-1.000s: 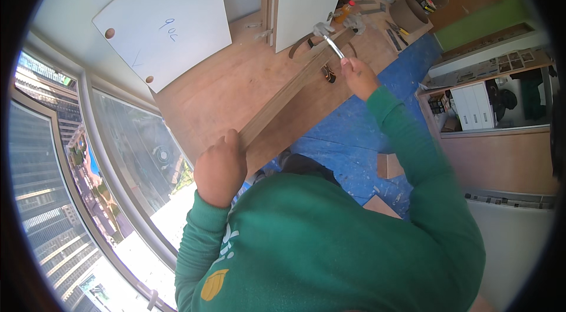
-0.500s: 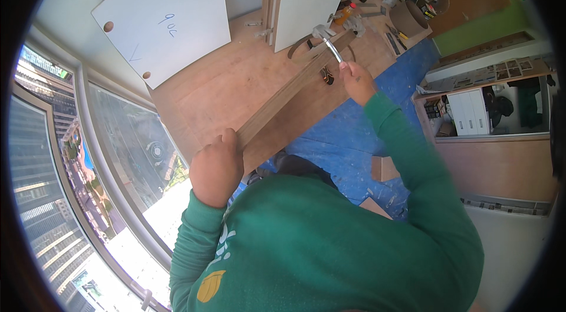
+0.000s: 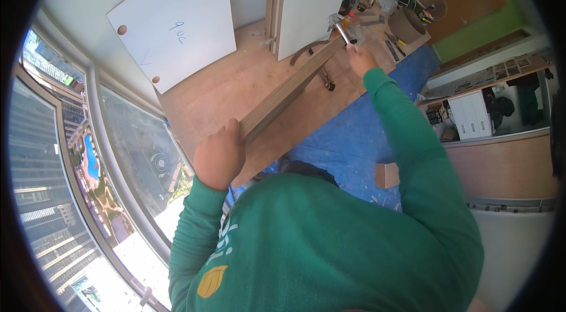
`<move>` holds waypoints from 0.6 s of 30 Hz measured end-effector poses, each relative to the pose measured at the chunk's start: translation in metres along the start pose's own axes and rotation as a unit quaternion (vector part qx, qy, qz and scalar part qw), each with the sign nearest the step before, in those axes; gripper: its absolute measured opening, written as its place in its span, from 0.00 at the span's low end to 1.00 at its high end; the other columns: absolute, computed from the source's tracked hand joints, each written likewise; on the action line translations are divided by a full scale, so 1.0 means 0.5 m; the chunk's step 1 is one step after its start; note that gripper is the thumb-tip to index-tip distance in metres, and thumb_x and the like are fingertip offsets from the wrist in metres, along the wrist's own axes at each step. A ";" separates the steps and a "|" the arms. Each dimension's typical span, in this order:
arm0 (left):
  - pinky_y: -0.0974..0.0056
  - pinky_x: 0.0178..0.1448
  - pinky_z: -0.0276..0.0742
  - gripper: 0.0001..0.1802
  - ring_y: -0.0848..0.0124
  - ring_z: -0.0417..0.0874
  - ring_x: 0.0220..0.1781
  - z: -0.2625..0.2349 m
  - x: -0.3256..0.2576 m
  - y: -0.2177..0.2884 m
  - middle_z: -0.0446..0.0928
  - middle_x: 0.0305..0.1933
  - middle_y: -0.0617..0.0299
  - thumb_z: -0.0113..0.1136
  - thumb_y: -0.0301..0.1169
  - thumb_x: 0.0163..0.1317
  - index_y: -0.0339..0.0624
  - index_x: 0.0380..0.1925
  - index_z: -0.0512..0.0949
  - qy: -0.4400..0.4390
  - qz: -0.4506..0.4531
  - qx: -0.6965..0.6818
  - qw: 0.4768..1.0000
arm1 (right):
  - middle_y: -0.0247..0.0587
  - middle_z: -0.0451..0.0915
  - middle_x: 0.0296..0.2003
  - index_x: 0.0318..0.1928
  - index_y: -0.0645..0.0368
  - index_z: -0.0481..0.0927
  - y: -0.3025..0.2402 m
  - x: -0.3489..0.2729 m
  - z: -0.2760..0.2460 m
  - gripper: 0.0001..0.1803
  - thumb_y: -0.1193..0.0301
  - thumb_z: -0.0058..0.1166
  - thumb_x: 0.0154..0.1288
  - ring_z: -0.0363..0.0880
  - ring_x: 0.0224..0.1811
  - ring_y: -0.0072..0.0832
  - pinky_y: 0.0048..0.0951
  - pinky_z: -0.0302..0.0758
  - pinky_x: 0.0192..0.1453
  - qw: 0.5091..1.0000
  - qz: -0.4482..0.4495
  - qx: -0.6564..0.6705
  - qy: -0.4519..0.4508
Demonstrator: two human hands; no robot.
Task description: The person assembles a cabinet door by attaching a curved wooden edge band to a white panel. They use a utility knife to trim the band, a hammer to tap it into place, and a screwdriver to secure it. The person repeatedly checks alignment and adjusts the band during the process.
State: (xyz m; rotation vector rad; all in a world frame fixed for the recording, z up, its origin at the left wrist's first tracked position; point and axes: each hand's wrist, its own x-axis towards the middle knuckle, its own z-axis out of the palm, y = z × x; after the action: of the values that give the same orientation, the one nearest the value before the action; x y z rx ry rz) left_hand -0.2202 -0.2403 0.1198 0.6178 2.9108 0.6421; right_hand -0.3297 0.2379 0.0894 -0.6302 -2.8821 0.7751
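My left hand (image 3: 220, 155) is closed round the near end of a long brown wooden strip (image 3: 286, 92), which runs away from me over the workbench. My right hand (image 3: 361, 60) grips the handle of a metal hammer (image 3: 343, 32) with a shiny shaft. The hammer's head is above and beyond the strip's far end, apart from it as far as I can tell. Close to the far end lies a curved brown strip (image 3: 302, 53). A small black and orange tool (image 3: 328, 81) rests on the bench right of the wooden strip; its kind is unclear.
The wooden workbench (image 3: 206, 99) has a white panel (image 3: 177, 29) leaning behind it and a white door-like board (image 3: 312, 2) beyond. Hand tools (image 3: 396, 43) and a brown round container (image 3: 407, 25) stand far right. Blue sheeting (image 3: 336, 135) covers the floor, with a cardboard box (image 3: 387, 175). Windows (image 3: 141, 135) line the left.
My right hand has moved the hammer farther away and slightly right, off the strip's far end. My left hand keeps its hold on the strip. The whole view has shifted a little.
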 end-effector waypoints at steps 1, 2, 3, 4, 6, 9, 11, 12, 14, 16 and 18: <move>0.40 0.39 0.81 0.17 0.40 0.87 0.36 -0.004 -0.001 -0.001 0.85 0.34 0.46 0.68 0.40 0.69 0.41 0.42 0.72 0.001 -0.001 -0.002 1.000 | 0.57 0.84 0.36 0.44 0.64 0.81 0.000 0.006 0.003 0.26 0.51 0.44 0.85 0.83 0.38 0.57 0.53 0.77 0.43 0.999 0.028 0.032 -0.006; 0.40 0.39 0.81 0.17 0.40 0.87 0.37 -0.004 -0.002 -0.003 0.85 0.34 0.46 0.68 0.40 0.69 0.41 0.42 0.72 0.002 -0.001 0.000 1.000 | 0.54 0.83 0.32 0.43 0.63 0.80 0.003 0.009 0.004 0.26 0.50 0.44 0.85 0.83 0.33 0.53 0.52 0.77 0.38 0.996 0.058 0.062 -0.010; 0.40 0.39 0.81 0.18 0.40 0.87 0.37 -0.001 -0.001 -0.005 0.85 0.34 0.46 0.68 0.40 0.69 0.41 0.42 0.72 0.003 -0.001 0.002 1.000 | 0.49 0.81 0.29 0.41 0.62 0.79 0.008 0.011 -0.005 0.27 0.49 0.44 0.85 0.81 0.27 0.48 0.49 0.76 0.33 0.989 0.095 0.109 -0.027; 0.40 0.39 0.81 0.18 0.40 0.87 0.37 0.001 0.000 -0.006 0.85 0.34 0.46 0.68 0.41 0.70 0.41 0.42 0.72 0.005 -0.001 0.003 1.000 | 0.45 0.78 0.26 0.40 0.61 0.78 0.008 0.014 -0.012 0.27 0.48 0.44 0.85 0.80 0.22 0.42 0.47 0.74 0.28 0.978 0.130 0.155 -0.044; 0.40 0.41 0.82 0.17 0.40 0.87 0.38 0.004 0.001 -0.007 0.86 0.36 0.45 0.69 0.39 0.69 0.41 0.44 0.73 0.003 -0.015 0.002 1.000 | 0.38 0.73 0.24 0.39 0.59 0.77 -0.018 -0.027 -0.023 0.27 0.47 0.45 0.85 0.74 0.18 0.32 0.39 0.71 0.23 0.972 0.114 0.204 -0.039; 0.40 0.44 0.82 0.17 0.40 0.87 0.40 0.002 -0.006 -0.015 0.86 0.39 0.43 0.69 0.36 0.67 0.41 0.49 0.75 0.008 -0.004 -0.035 0.999 | 0.34 0.71 0.23 0.38 0.58 0.76 -0.025 -0.063 -0.043 0.26 0.47 0.46 0.84 0.72 0.16 0.27 0.34 0.69 0.20 0.967 0.095 0.228 -0.058; 0.41 0.46 0.82 0.18 0.40 0.87 0.42 -0.006 -0.016 -0.023 0.85 0.41 0.41 0.68 0.33 0.66 0.41 0.53 0.76 0.009 0.016 -0.067 0.998 | 0.34 0.71 0.22 0.38 0.59 0.76 -0.030 -0.072 -0.036 0.26 0.48 0.46 0.84 0.71 0.15 0.27 0.34 0.68 0.20 0.967 0.092 0.229 -0.068; 0.42 0.47 0.82 0.20 0.40 0.87 0.43 -0.016 -0.022 -0.028 0.85 0.42 0.41 0.68 0.31 0.65 0.41 0.54 0.76 0.007 0.027 -0.081 0.996 | 0.33 0.71 0.22 0.38 0.59 0.76 -0.038 -0.074 -0.030 0.26 0.48 0.46 0.84 0.70 0.15 0.27 0.34 0.68 0.19 0.967 0.094 0.228 -0.066; 0.44 0.50 0.83 0.21 0.40 0.87 0.46 -0.043 -0.040 -0.039 0.85 0.44 0.41 0.68 0.29 0.62 0.40 0.56 0.77 -0.008 0.031 -0.115 0.993 | 0.33 0.71 0.22 0.38 0.58 0.76 -0.049 -0.083 -0.020 0.26 0.48 0.45 0.84 0.70 0.14 0.27 0.34 0.67 0.19 0.968 0.094 0.218 -0.077; 0.45 0.54 0.85 0.23 0.41 0.88 0.51 -0.072 -0.062 -0.055 0.85 0.46 0.42 0.67 0.25 0.59 0.38 0.55 0.77 -0.032 0.016 -0.154 0.987 | 0.33 0.71 0.22 0.37 0.58 0.75 -0.056 -0.095 -0.014 0.27 0.47 0.45 0.84 0.70 0.15 0.27 0.34 0.67 0.19 0.971 0.087 0.200 -0.102; 0.48 0.58 0.85 0.28 0.42 0.88 0.54 -0.062 -0.081 -0.092 0.86 0.52 0.42 0.69 0.24 0.56 0.39 0.59 0.78 -0.041 0.005 -0.255 0.966 | 0.33 0.70 0.21 0.37 0.57 0.75 -0.063 -0.099 -0.014 0.27 0.46 0.44 0.85 0.70 0.15 0.27 0.34 0.67 0.19 0.972 0.099 0.185 -0.106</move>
State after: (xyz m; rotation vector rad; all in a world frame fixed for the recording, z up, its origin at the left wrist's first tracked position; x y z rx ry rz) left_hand -0.2055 -0.3069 0.1286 0.5692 2.5062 1.2710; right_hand -0.2948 0.1957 0.1120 -0.8362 -2.7610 1.4464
